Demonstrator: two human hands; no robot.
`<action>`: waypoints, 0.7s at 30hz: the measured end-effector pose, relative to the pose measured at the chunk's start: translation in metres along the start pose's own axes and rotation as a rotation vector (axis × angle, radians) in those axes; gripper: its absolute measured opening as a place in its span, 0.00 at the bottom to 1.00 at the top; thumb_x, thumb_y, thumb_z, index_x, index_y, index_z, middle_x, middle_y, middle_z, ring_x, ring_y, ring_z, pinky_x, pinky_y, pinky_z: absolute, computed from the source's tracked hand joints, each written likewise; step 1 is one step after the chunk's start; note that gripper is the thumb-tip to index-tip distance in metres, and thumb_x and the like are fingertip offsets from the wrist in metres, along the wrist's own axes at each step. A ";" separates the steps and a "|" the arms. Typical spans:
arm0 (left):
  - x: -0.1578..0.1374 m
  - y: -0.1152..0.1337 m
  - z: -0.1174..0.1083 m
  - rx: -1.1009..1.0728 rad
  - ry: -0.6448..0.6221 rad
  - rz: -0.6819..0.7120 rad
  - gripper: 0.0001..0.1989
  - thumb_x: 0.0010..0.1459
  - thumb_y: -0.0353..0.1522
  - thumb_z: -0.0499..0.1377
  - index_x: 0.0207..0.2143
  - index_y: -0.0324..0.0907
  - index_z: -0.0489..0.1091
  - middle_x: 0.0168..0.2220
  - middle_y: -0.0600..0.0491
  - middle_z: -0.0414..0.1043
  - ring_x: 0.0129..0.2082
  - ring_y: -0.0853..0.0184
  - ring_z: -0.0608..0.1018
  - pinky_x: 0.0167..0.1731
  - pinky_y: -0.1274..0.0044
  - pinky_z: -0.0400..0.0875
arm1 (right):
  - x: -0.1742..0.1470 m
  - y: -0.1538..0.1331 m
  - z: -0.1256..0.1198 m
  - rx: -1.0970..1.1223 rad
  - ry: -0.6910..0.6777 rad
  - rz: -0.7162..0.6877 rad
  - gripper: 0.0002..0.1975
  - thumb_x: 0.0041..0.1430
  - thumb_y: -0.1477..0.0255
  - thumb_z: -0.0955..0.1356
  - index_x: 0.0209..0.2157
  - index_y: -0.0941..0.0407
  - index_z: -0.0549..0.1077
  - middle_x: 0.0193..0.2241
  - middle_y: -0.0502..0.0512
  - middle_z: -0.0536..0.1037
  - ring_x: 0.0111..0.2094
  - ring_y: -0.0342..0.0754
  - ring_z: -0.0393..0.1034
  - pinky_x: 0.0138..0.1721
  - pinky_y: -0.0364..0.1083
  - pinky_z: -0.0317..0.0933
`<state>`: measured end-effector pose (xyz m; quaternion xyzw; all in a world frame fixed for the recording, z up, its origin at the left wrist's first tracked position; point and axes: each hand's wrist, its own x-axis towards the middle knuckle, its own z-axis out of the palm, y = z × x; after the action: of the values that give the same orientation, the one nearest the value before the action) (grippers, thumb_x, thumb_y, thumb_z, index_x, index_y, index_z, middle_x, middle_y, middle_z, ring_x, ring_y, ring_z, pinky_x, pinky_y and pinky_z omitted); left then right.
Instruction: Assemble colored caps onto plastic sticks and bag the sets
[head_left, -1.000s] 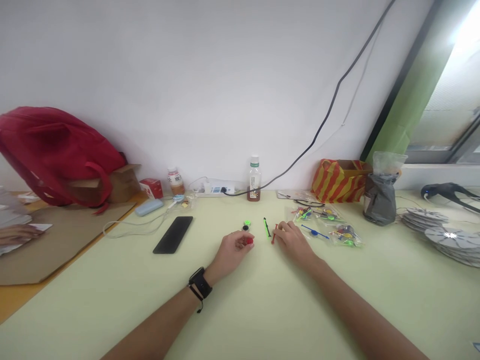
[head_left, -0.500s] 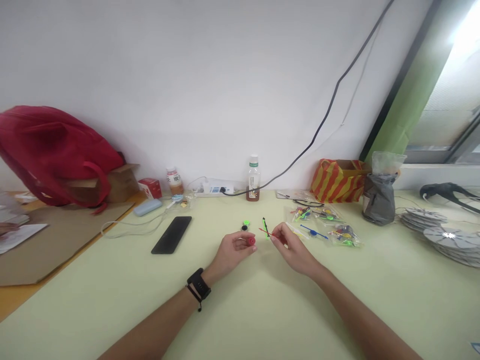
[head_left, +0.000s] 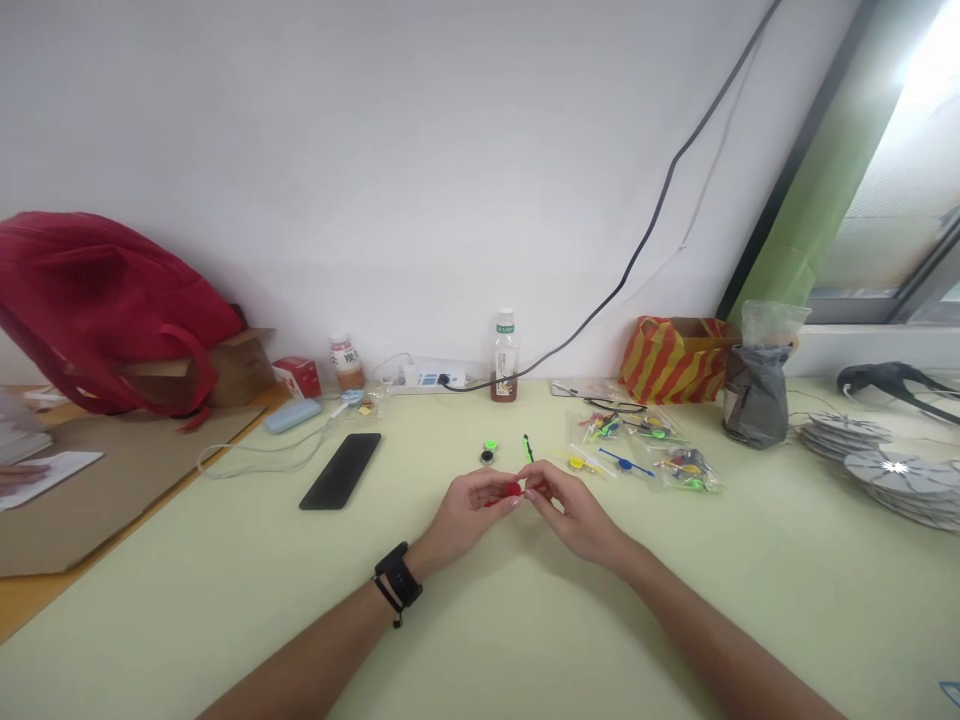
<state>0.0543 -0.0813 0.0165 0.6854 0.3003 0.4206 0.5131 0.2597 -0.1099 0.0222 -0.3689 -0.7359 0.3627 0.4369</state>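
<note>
My left hand [head_left: 466, 508] is closed on a small red round plastic piece [head_left: 514, 489], held between thumb and fingers. My right hand [head_left: 574, 510] pinches a thin red arrow-shaped pointer, mostly covered by the fingers, with its end against the red piece. Both sets of fingertips meet low over the table; whether the two parts are joined cannot be seen. Just beyond them lie a green round piece [head_left: 490, 446], a black round piece [head_left: 487, 458], and crossed black and green pointers [head_left: 528, 448]. Right of these are a yellow piece [head_left: 578, 465] and a blue pointer [head_left: 625, 465].
Clear bags of coloured parts [head_left: 686, 468] lie to the right, near stacked grey discs [head_left: 900, 485]. A phone [head_left: 341, 471] rests on the left. A drink bottle [head_left: 505, 360] stands by the wall. Another person's hand [head_left: 19, 478] is at the far left.
My hands have come together, bringing the red pointer leftward to the red round piece. The yellow piece, hidden before by my right hand, now shows.
</note>
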 end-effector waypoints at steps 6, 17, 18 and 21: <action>-0.002 -0.004 -0.003 0.105 0.015 0.039 0.15 0.60 0.39 0.67 0.46 0.41 0.80 0.43 0.44 0.78 0.43 0.60 0.81 0.46 0.68 0.78 | -0.001 0.000 -0.001 -0.073 0.016 -0.041 0.10 0.70 0.67 0.63 0.48 0.52 0.72 0.42 0.56 0.78 0.40 0.49 0.73 0.42 0.48 0.68; -0.003 0.003 -0.005 0.286 -0.006 0.111 0.10 0.62 0.37 0.66 0.42 0.42 0.80 0.39 0.46 0.77 0.40 0.61 0.79 0.42 0.70 0.77 | 0.001 0.001 -0.010 -0.009 0.036 0.098 0.14 0.69 0.58 0.64 0.47 0.53 0.71 0.27 0.47 0.66 0.31 0.46 0.64 0.33 0.44 0.59; -0.003 0.003 -0.005 0.289 -0.014 0.109 0.09 0.62 0.37 0.65 0.42 0.42 0.80 0.39 0.46 0.78 0.40 0.61 0.79 0.42 0.70 0.77 | 0.001 0.000 -0.009 -0.001 0.037 0.103 0.14 0.69 0.58 0.64 0.47 0.52 0.71 0.27 0.47 0.66 0.31 0.46 0.63 0.33 0.45 0.59; -0.004 0.006 -0.004 0.271 -0.028 0.096 0.09 0.62 0.37 0.65 0.40 0.41 0.79 0.39 0.46 0.78 0.40 0.62 0.79 0.42 0.70 0.77 | 0.001 -0.001 -0.009 0.040 0.044 0.113 0.15 0.68 0.57 0.65 0.47 0.52 0.71 0.28 0.47 0.65 0.31 0.46 0.62 0.33 0.44 0.58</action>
<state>0.0493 -0.0846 0.0218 0.7678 0.3137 0.3908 0.3993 0.2671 -0.1074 0.0263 -0.4089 -0.6968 0.3934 0.4388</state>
